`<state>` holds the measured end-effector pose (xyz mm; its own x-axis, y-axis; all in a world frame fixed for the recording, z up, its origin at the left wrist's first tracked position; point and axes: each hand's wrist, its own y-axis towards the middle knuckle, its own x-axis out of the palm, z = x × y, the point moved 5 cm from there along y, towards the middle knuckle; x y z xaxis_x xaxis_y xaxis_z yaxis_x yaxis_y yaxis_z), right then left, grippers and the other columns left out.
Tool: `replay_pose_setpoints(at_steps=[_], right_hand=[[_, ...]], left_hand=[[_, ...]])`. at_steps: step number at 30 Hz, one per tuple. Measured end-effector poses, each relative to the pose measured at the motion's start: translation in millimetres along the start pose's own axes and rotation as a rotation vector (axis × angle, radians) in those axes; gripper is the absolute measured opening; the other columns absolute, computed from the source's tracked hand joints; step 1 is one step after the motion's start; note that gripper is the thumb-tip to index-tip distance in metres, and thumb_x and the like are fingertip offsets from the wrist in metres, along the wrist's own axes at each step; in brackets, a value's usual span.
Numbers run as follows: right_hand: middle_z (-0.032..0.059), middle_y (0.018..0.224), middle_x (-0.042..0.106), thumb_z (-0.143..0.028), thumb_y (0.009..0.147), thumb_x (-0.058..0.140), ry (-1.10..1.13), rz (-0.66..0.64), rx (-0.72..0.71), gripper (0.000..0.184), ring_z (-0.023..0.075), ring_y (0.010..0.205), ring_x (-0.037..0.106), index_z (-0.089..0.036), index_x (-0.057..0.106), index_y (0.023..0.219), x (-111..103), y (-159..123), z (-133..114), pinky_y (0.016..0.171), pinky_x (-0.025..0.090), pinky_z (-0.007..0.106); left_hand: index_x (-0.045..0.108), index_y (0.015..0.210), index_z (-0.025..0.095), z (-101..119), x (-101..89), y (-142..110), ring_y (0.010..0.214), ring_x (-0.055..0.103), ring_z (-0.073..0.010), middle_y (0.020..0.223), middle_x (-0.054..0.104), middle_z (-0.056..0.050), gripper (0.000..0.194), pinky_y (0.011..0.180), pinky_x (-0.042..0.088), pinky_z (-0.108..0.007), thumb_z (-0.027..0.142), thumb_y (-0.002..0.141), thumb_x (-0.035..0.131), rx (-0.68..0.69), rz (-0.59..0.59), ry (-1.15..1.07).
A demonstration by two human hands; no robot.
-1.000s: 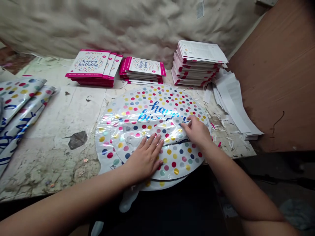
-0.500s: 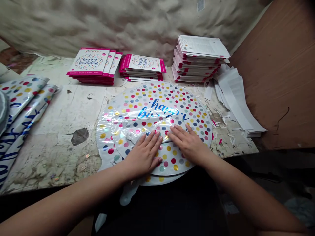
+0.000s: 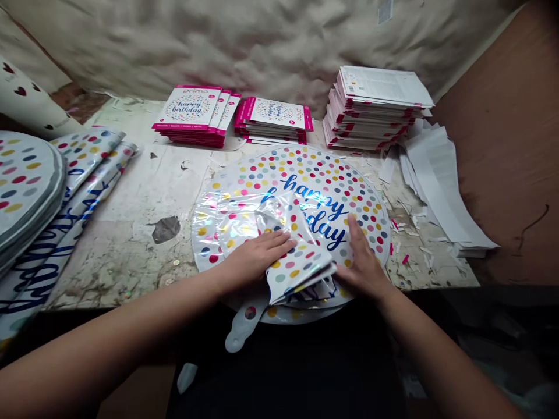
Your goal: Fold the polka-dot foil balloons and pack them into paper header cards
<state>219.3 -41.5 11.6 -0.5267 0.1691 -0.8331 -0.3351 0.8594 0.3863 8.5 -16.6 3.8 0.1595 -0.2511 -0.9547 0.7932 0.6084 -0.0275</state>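
Note:
Round foil balloons (image 3: 362,203), white with coloured dots and blue "happy birthday" lettering, lie flat and uninflated in front of me. On top of them sits a foil balloon folded into a small packet (image 3: 301,265), its layered edge facing right. My left hand (image 3: 257,255) rests on this packet's left side with fingers stretched out, pressing it down. Just right of the packet is my right hand (image 3: 364,265), thumb and fingers spread, the thumb near the layered edge; whether it touches cannot be made out. A pale filling tail (image 3: 241,329) hangs over the table's front edge.
Behind stand pink-edged balloon packages (image 3: 190,113), a second package pile (image 3: 277,116) and a tall stack (image 3: 378,107). White paper sheets (image 3: 449,192) lie right, beside a brown board (image 3: 506,145). More round balloons (image 3: 26,186) and folded foil (image 3: 82,192) are left.
The balloon on top, a wide folded strip before, is now a smaller packet. My left hand stays on it; my right hand has shifted right and opened wider. The view has turned left.

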Motion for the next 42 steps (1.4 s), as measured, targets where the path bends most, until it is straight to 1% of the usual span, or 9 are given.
replay_pose_setpoints(at_steps=[7,11,18,20,24,28,36,39,42], right_hand=[[0.0054,0.119,0.063,-0.011,0.090,0.046,0.050,-0.257,-0.602,0.035,0.0222,0.122,0.048,-0.022,0.057,0.120,24,14,-38,0.101,0.038,0.046],[0.0059,0.102,0.070,-0.022,0.085,0.056,0.332,-0.367,-0.227,0.020,0.0224,0.097,0.062,-0.022,0.069,0.101,25,24,-25,0.086,0.049,0.040],[0.0016,0.072,0.068,-0.040,0.085,0.050,0.485,-0.384,0.600,0.028,0.0168,0.065,0.063,-0.018,0.066,0.091,47,45,18,0.056,0.049,0.026],[0.0018,0.068,0.066,-0.042,0.086,0.043,0.412,-0.367,0.684,0.032,0.0156,0.061,0.060,-0.018,0.063,0.081,51,52,24,0.052,0.045,0.025],[0.0026,0.063,0.061,-0.041,0.086,0.041,0.256,-0.346,0.694,0.034,0.0152,0.058,0.055,-0.019,0.055,0.064,50,63,24,0.052,0.039,0.025],[0.0050,0.069,0.062,-0.040,0.087,0.040,0.125,-0.330,0.672,0.031,0.0188,0.064,0.055,-0.020,0.054,0.068,46,66,16,0.056,0.037,0.027],[0.0094,0.079,0.066,-0.046,0.087,0.044,-0.107,-0.260,0.666,0.034,0.0257,0.067,0.061,-0.019,0.051,0.107,43,67,8,0.055,0.042,0.032],[0.0194,0.107,0.063,-0.044,0.091,0.037,-0.295,-0.101,0.466,0.049,0.0310,0.091,0.061,-0.012,0.042,0.128,39,70,-10,0.073,0.046,0.040],[0.0173,0.141,0.039,-0.038,0.094,0.027,-0.325,-0.144,0.173,0.053,0.0297,0.130,0.035,-0.012,0.031,0.140,50,70,-26,0.104,0.027,0.047]], left_hand=[[0.056,0.117,0.013,11,0.7,-17,0.109,0.056,-0.0253,0.114,0.062,-0.015,0.031,0.091,0.047,-0.044,0.012,0.089,0.041,0.198,0.248,0.162],[0.063,0.102,0.015,7,-9.8,-29,0.075,0.060,-0.0183,0.083,0.066,-0.009,0.026,0.067,0.050,-0.030,0.013,0.087,0.043,0.047,0.296,0.015],[0.057,0.064,0.019,-34,-18.2,-1,0.051,0.053,-0.0130,0.054,0.056,0.002,0.026,0.047,0.037,-0.021,0.036,0.082,0.050,-0.633,0.049,-0.613],[0.053,0.064,0.019,-41,-17.3,4,0.044,0.049,-0.0123,0.049,0.053,0.003,0.025,0.043,0.034,-0.021,0.039,0.078,0.055,-0.726,-0.001,-0.665],[0.053,0.093,0.018,-39,-21.6,6,0.060,0.058,-0.0178,0.072,0.063,-0.002,0.024,0.053,0.044,-0.027,0.038,0.080,0.054,-0.651,0.122,-0.454],[0.055,0.104,0.013,-17,-25.9,4,0.104,0.053,-0.0251,0.111,0.058,-0.014,0.029,0.088,0.044,-0.038,0.036,0.088,0.046,-0.278,0.385,-0.068],[0.049,0.129,0.012,-28,-5.0,13,0.122,0.039,-0.0373,0.135,0.048,-0.013,0.065,0.100,0.032,-0.052,0.056,0.081,0.052,-0.269,0.151,0.140],[0.043,0.134,0.014,-31,-4.4,16,0.129,0.029,-0.0407,0.142,0.039,-0.013,0.075,0.101,0.024,-0.059,0.062,0.078,0.052,-0.321,0.071,0.151],[0.031,0.141,0.014,-34,-4.5,21,0.135,0.015,-0.0416,0.148,0.027,-0.015,0.086,0.101,0.016,-0.065,0.066,0.075,0.051,-0.337,-0.023,0.126]])
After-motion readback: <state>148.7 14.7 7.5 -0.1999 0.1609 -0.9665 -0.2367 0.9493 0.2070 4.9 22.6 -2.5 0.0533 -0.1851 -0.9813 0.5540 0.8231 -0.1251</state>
